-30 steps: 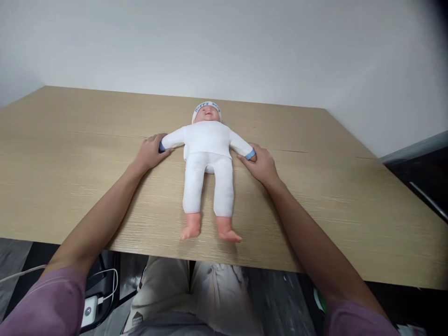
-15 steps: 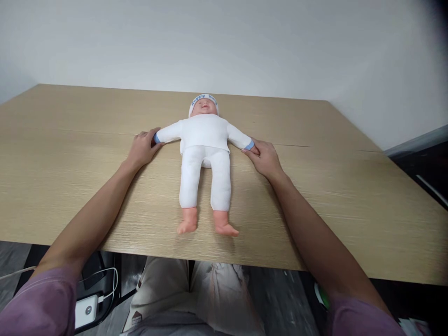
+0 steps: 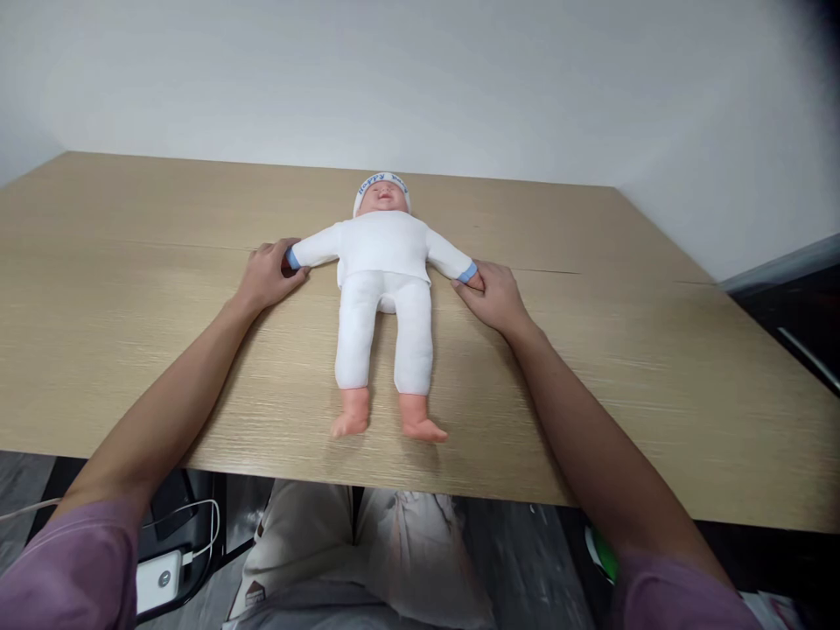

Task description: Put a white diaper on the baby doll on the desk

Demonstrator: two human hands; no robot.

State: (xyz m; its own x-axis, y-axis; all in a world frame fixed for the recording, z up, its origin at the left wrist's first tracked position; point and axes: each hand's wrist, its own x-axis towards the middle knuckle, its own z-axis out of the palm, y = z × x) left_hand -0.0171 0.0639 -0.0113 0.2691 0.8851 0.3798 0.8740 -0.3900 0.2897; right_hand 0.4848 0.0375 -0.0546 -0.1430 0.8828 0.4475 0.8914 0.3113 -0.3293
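Observation:
A baby doll [image 3: 386, 249] lies on its back on the wooden table [image 3: 197, 385], head toward the wall and bare feet toward me. It wears a white top and trousers with blue cuffs and a white headband with blue lettering. Both its arms are stretched out sideways. My left hand [image 3: 268, 273] is closed around the doll's hand on the left, its cuff showing beside my fingers. On the other side my right hand [image 3: 493, 296] grips the doll's other hand between thumb and fingers. The doll's hands are mostly hidden in mine.
Behind the table stands a pale wall [image 3: 420, 87]. Below the front edge, a white power bank [image 3: 157, 581] with a cable rests on a black chair-like surface at the left. A dark object [image 3: 801, 324] is past the table's right edge.
Almost nothing differs. My left thumb has shifted slightly at the doll's cuff, and the view has moved a little. The doll stays where it was.

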